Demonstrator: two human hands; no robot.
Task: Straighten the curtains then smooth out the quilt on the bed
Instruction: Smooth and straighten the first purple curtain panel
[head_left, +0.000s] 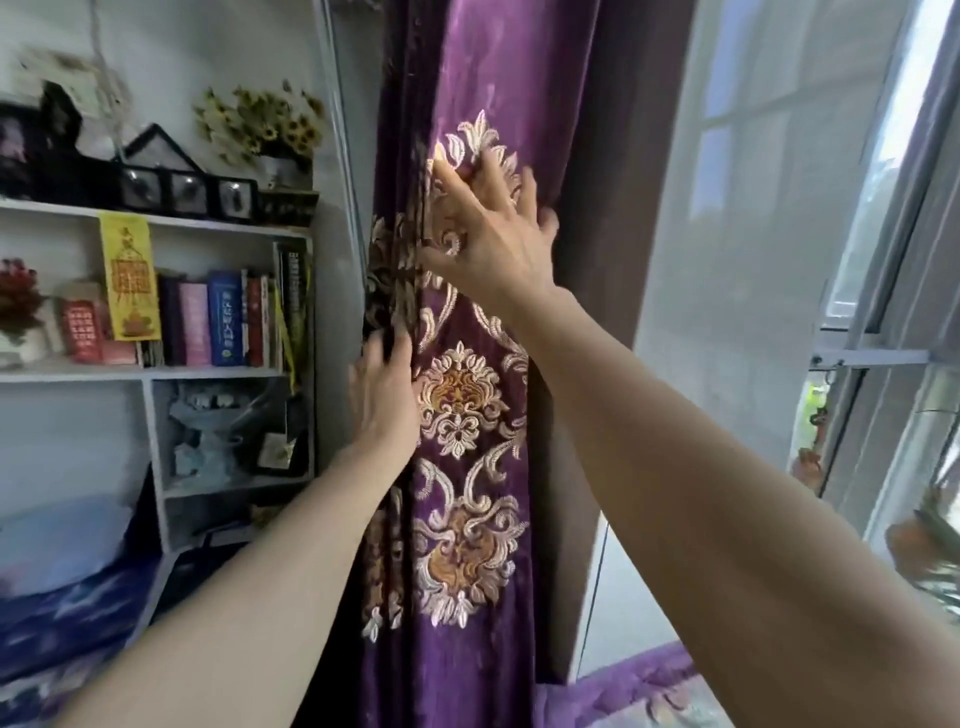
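Note:
A purple velvet curtain (483, 78) with gold and cream embroidery hangs gathered in the middle of the view. My right hand (493, 234) lies flat on it at chest height, its fingers spread and curling round the curtain's right fold. Lower and to the left, my left hand (384, 400) presses on the curtain's left edge, its fingertips tucked into the dark folds. A blue patterned quilt (62, 613) shows at the bottom left. A strip of purple bedding (639, 691) lies at the bottom edge.
A white bookshelf (156, 371) with books, photo frames and artificial flowers stands left of the curtain. On the right a sheer white curtain (753, 260) covers a window (893, 332) with a metal frame.

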